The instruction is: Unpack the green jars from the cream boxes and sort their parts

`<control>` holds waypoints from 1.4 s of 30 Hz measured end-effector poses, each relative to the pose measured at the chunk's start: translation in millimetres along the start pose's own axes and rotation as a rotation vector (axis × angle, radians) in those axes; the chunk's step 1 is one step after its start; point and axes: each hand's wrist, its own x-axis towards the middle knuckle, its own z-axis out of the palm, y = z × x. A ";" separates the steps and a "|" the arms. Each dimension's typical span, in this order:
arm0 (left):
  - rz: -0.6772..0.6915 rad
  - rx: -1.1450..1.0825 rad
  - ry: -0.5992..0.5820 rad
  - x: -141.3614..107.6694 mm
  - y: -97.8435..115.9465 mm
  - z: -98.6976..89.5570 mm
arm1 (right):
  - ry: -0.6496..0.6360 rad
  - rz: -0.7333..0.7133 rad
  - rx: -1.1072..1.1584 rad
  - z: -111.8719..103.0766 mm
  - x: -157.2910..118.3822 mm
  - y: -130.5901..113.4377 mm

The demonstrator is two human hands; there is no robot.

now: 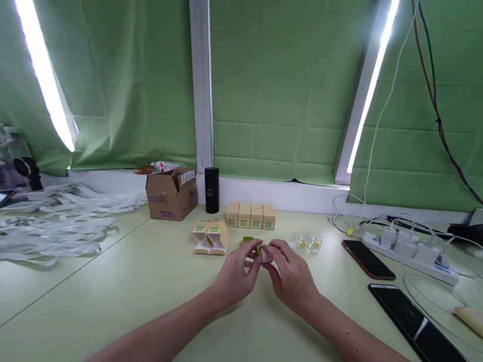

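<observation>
Head cam: grn/wht item (pixel 265 255) pinched btwn L fingers (pixel 247 246) & R fingers (pixel 280 255).

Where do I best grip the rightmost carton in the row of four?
Probably pinch the rightmost carton by its front and back, coming from above with the right hand once free: its top is exposed, while the neighboring carton crowds its left side.

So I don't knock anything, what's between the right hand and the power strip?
The head view shows a smartphone between the right hand and the power strip.
</observation>
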 end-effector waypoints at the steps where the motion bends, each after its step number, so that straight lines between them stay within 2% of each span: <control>1: -0.009 -0.019 -0.001 0.2 -0.5 0.3 | 0.002 -0.018 -0.037 -0.8 0.6 -0.3; 6: -0.053 -0.063 0.011 0.8 -1.2 1.1 | -0.028 -0.076 -0.111 -4.3 2.8 0.3; 24: -0.040 -0.073 -0.001 0.9 4.4 0.6 | -0.079 -0.152 -0.217 -5.6 2.9 3.0; 29: -0.105 -0.079 0.018 2.7 5.1 2.7 | -0.138 -0.141 -0.184 -2.7 2.4 2.8; 36: -0.140 -0.156 0.067 4.8 3.8 6.3 | -0.135 -0.108 -0.173 3.2 1.7 1.3; 42: -0.201 -0.183 0.051 5.9 7.2 5.8 | -0.119 -0.078 -0.164 5.2 1.0 0.1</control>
